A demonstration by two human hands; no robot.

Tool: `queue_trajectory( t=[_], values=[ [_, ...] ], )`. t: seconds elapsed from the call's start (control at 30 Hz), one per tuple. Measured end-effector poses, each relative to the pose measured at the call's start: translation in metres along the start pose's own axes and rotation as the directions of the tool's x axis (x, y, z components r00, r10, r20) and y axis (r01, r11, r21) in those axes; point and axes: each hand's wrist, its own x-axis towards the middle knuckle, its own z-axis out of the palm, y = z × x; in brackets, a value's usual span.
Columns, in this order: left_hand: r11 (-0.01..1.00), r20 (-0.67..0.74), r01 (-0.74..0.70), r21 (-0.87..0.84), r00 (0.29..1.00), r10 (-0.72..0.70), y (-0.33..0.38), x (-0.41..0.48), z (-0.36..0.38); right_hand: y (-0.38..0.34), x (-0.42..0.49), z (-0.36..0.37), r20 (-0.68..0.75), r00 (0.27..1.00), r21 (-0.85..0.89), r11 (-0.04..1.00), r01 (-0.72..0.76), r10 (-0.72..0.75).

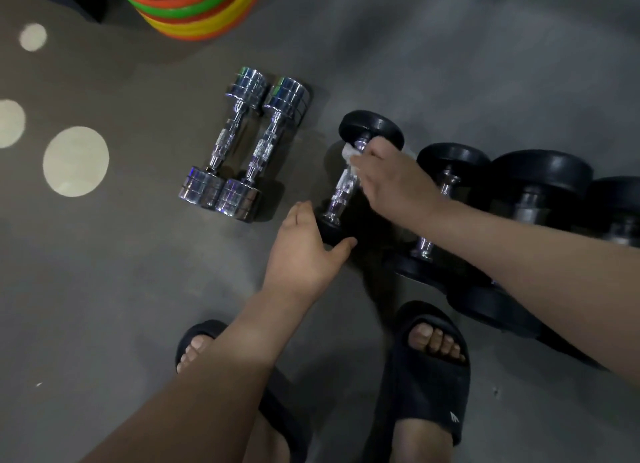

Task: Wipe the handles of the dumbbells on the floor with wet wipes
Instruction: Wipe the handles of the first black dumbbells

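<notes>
A black-headed dumbbell (346,182) with a chrome knurled handle lies on the grey floor at the centre. My right hand (391,182) holds a white wet wipe (349,152) against the upper part of that handle. My left hand (304,251) grips the dumbbell's near black head, thumb on its right side. Two all-chrome dumbbells (242,144) lie side by side to the left, untouched. More black dumbbells (450,171) lie in a row to the right, partly hidden by my right forearm.
A stack of coloured rings (194,5) stands at the top. Pale round spots (76,161) mark the floor on the left. My feet in black slides (429,369) stand at the bottom, close to the dumbbell row. A larger black dumbbell (540,178) lies far right.
</notes>
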Motion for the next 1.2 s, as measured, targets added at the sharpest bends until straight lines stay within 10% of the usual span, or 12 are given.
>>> queue_trajectory(
  t=[0.17,0.3,0.43,0.63,0.9,1.2],
  values=[
    [1.000,-0.004,-0.003,0.007,1.000,0.004,-0.001,0.000,0.002,-0.011,-0.017,0.011,0.233,0.913,0.038,0.941,0.336,-0.335],
    [1.000,0.001,-0.009,0.024,1.000,0.008,0.000,-0.001,0.000,-0.001,-0.003,-0.005,-0.013,1.000,-0.028,1.000,-0.006,0.005],
    [1.000,0.006,-0.008,0.020,1.000,0.008,0.000,0.000,-0.001,-0.016,-0.009,0.000,0.044,0.993,0.240,0.963,-0.118,0.111],
    [1.000,0.005,-0.011,0.027,1.000,0.010,-0.001,0.001,0.000,-0.014,-0.001,0.006,0.034,0.753,0.559,0.613,-0.559,0.657],
    [1.000,0.019,-0.005,0.010,1.000,0.005,-0.003,0.002,-0.003,-0.014,-0.017,0.013,-0.105,0.972,0.172,0.967,-0.188,0.208],
    [1.000,0.006,-0.006,0.004,1.000,0.006,-0.003,0.002,-0.001,0.001,0.006,-0.011,-0.035,0.996,-0.108,0.990,-0.086,0.083]
  ],
)
